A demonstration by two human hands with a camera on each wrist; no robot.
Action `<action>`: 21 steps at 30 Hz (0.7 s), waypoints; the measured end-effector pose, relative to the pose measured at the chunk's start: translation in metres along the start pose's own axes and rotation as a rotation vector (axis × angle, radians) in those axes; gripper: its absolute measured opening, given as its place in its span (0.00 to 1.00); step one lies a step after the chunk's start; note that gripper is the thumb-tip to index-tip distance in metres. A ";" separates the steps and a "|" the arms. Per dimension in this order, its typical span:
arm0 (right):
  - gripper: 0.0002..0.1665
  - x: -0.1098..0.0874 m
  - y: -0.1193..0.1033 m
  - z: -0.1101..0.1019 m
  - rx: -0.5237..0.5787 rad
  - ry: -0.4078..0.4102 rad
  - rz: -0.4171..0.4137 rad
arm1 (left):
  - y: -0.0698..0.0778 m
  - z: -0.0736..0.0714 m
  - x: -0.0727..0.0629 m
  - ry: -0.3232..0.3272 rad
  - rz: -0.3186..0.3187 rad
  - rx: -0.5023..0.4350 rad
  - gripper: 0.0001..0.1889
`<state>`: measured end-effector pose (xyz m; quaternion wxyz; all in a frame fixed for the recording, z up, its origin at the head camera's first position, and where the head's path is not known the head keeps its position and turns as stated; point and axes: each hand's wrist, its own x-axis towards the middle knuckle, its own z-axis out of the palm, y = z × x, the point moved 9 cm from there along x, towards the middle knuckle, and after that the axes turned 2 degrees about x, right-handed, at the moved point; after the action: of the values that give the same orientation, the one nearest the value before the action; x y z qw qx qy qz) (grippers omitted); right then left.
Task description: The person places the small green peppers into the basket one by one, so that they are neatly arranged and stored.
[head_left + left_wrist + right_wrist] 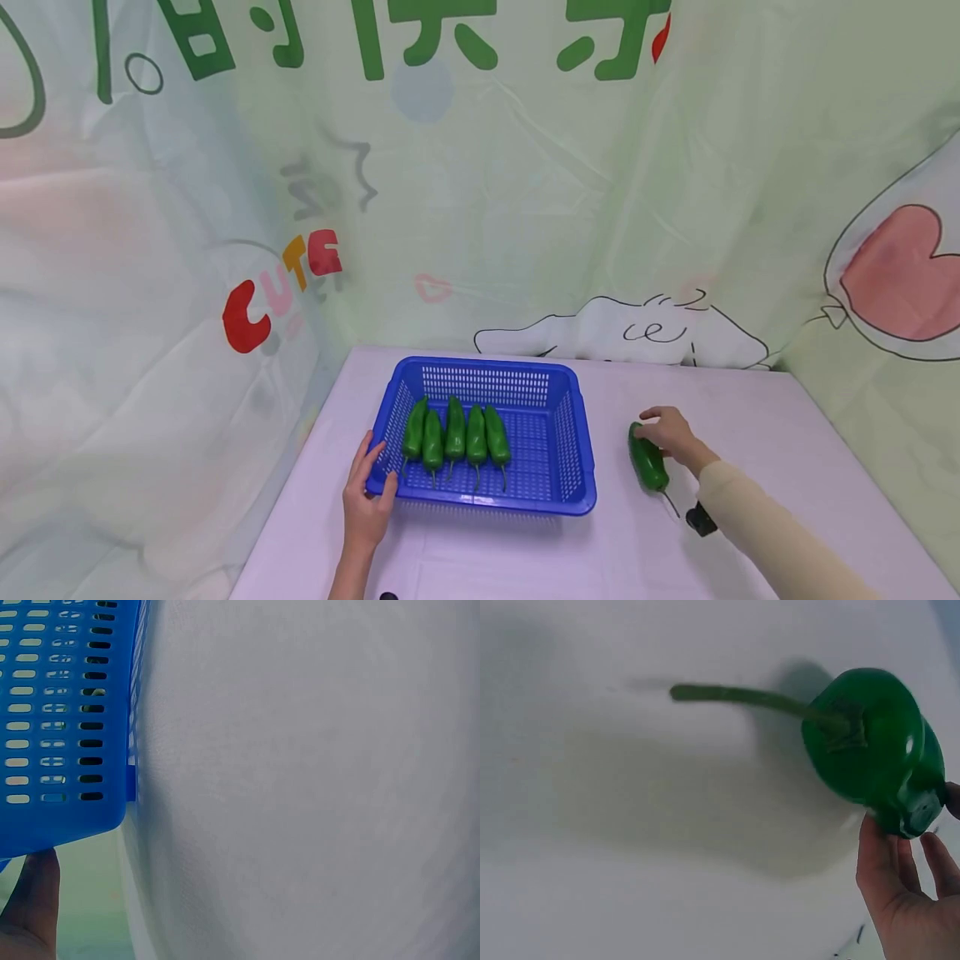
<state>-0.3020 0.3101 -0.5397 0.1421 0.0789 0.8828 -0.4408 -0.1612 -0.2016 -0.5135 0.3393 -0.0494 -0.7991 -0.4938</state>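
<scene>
In the head view, my left hand (365, 504) holds the near left corner of a blue plastic basket (517, 502), fingers along its left side and thumb at the front. The left wrist view shows one finger against the rim of the basket (64, 825). Several green peppers (454, 429) lie side by side in its left half, stems toward me. To the right of the basket, my right hand (670, 433) pinches the far end of another green pepper (649, 465). In the right wrist view that pepper (866, 735) points its stem leftward, with fingers (877, 862) at its other end.
A pale tablecloth (480, 562) covers the table. Printed fabric (525, 208) hangs behind and at both sides. A small black object (701, 521) shows beside the right sleeve, and another dark piece (387, 596) at the bottom edge.
</scene>
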 end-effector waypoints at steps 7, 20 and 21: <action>0.32 -0.002 -0.042 -0.015 0.090 0.012 -0.004 | 0.002 -0.001 0.000 0.002 0.018 0.005 0.26; 0.30 -0.013 -0.133 0.002 0.214 -0.027 -0.123 | 0.000 0.000 -0.001 0.005 0.009 0.013 0.26; 0.30 -0.013 -0.137 0.004 0.217 -0.028 -0.125 | 0.000 0.000 -0.001 0.004 0.010 0.011 0.26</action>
<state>-0.3254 0.2248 -0.4347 0.1172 0.0327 0.8309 -0.5429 -0.1605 -0.2012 -0.5140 0.3439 -0.0504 -0.8009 -0.4876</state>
